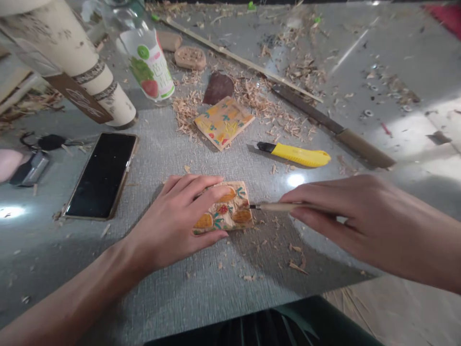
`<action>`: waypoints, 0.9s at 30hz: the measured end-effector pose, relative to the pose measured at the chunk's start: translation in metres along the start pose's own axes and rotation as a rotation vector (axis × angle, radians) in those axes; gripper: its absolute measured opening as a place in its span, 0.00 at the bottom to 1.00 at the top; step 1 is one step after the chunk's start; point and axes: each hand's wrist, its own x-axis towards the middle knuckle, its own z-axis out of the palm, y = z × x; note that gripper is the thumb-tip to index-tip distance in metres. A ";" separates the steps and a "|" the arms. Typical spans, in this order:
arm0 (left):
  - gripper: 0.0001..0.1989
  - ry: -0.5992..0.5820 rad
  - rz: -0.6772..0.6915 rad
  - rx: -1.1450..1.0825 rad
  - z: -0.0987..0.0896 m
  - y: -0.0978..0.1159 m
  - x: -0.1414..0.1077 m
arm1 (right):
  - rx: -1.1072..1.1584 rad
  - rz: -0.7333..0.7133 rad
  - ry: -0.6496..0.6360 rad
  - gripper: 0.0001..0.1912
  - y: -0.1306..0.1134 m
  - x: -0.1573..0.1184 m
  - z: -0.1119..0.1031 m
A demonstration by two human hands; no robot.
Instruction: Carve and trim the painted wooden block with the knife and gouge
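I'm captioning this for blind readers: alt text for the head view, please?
A person's left hand holds a tan rectangular block painted with fruit on a grey textured tabletop, while the right hand holds a slim, pale-handled carving tool at the block's right edge. Beyond lie a yellow utility knife, another painted tan block and pale curled shavings.

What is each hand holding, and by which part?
Right hand: a thin tool, by its pale handle. Left hand: a painted block, steadied at its left side, thumb along the near edge.
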 end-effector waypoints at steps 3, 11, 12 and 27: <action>0.33 0.011 -0.027 0.003 0.002 0.000 -0.002 | 0.095 0.039 -0.051 0.10 -0.009 -0.002 0.011; 0.34 0.005 -0.025 -0.009 0.000 0.000 -0.002 | 0.288 0.001 0.079 0.07 -0.004 0.017 0.011; 0.34 0.011 -0.022 -0.003 0.001 0.000 -0.002 | 0.301 -0.009 0.080 0.07 -0.003 0.020 0.010; 0.37 0.032 0.035 0.009 0.003 -0.002 0.003 | 0.094 -0.146 0.080 0.11 -0.013 0.026 0.008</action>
